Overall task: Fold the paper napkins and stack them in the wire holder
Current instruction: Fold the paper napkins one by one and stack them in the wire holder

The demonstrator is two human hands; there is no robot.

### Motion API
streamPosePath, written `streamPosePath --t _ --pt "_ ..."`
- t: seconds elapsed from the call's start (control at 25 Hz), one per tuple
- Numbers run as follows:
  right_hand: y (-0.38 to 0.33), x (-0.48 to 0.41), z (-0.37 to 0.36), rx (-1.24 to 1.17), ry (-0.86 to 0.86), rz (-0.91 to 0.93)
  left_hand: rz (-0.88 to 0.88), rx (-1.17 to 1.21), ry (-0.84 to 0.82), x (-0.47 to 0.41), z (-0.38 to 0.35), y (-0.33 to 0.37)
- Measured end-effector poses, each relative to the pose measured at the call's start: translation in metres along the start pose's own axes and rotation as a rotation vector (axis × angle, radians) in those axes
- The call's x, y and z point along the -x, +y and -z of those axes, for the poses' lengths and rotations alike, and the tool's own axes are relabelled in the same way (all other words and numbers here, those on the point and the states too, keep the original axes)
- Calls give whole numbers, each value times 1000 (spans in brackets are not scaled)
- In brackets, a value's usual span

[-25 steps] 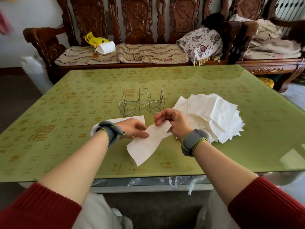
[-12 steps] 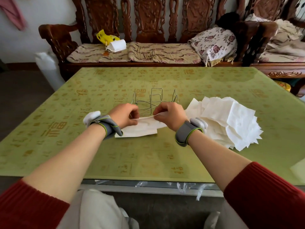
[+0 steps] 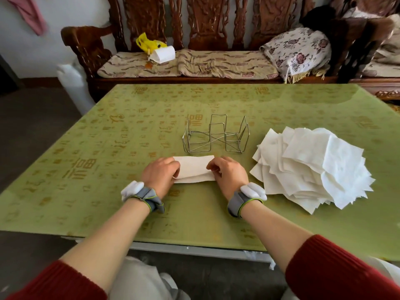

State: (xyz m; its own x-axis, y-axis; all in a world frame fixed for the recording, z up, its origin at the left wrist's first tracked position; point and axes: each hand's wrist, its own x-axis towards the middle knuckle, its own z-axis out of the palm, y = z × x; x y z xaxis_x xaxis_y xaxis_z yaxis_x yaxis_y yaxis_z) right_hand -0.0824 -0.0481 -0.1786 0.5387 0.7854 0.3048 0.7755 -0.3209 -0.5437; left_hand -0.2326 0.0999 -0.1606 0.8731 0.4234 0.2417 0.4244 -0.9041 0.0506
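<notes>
A white paper napkin, folded into a strip, lies on the green table just in front of the wire holder. My left hand pinches its left end and my right hand pinches its right end, fingers curled over the edges. The holder is a bare wire frame with nothing in it, about a hand's width beyond the napkin. A loose pile of unfolded white napkins lies to the right of my right hand.
A carved wooden bench with cushions stands behind the table's far edge. On it lie a yellow bag, a white tissue pack and a floral cushion. The table's near edge runs below my forearms.
The napkin was held up between both hands and has come down flat on the table as a folded strip. Both hands stayed on its ends.
</notes>
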Motion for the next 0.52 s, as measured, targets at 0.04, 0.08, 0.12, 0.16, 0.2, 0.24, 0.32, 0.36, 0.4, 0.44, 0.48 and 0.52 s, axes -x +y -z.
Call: streamPosePath --t 0.04,0.08,0.12,0.16,0.2,0.24,0.32,0.36,0.4,0.44,0.48,0.52 --pt "2 1 0 -3 -1 24 -8 -1 41 -1 -2 -1" --pt "3 -1 1 -6 12 53 -12 3 80 -2 -1 -1" --pt "3 -1 2 0 25 76 -15 7 83 -3 -1 -1" --pt "3 -1 2 13 24 84 -20 10 61 -4 -1 -1" --pt "3 0 3 32 -2 74 -15 22 13 -5 0 -2" --pt "2 2 3 54 -45 51 -1 53 -50 -5 0 -1" --pt "1 6 4 80 -141 -4 48 123 -164 -2 2 -1" --pt "1 7 6 79 -166 -24 77 134 -189 -1 5 2" --pt "0 7 9 75 -175 -35 106 130 -179 -2 9 8" --pt "0 8 14 64 -161 -46 126 136 -133 -3 13 17" --pt "-1 8 20 42 -124 -51 137 167 -66 -5 18 28" --pt "0 9 28 13 -57 -54 128 223 -11 -10 21 43"
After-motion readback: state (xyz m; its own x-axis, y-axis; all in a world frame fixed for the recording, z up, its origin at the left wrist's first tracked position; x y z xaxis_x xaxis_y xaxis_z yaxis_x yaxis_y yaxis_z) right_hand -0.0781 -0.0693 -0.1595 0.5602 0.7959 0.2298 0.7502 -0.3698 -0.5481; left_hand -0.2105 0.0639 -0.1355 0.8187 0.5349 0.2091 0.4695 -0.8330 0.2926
